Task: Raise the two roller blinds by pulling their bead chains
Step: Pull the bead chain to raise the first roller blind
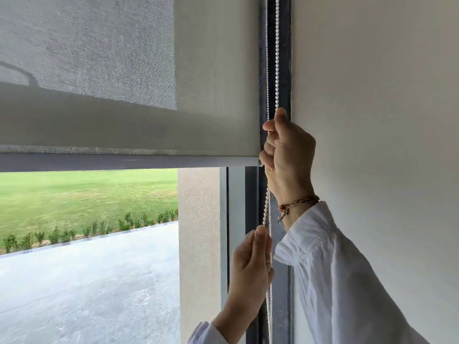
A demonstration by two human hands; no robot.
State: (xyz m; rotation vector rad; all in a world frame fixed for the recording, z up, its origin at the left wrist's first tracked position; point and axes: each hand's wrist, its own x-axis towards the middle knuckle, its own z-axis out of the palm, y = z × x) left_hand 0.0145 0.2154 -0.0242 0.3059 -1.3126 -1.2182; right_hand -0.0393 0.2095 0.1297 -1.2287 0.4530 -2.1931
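Note:
A grey mesh roller blind (124, 70) covers the upper part of the window, and its bottom bar (124, 161) hangs about halfway down the view. A white bead chain (267, 70) runs down the dark frame at the blind's right edge. My right hand (288, 150) grips the chain at the level of the bottom bar. Lower down, my left hand (250, 266) pinches the same chain between thumb and fingers. Only one blind is in view.
A plain wall (372, 95) stands directly right of the chain. Below the blind the glass shows a pale outside pillar (198, 244), a lawn (87, 194), a row of small shrubs and a paved area. White sleeves cover both forearms.

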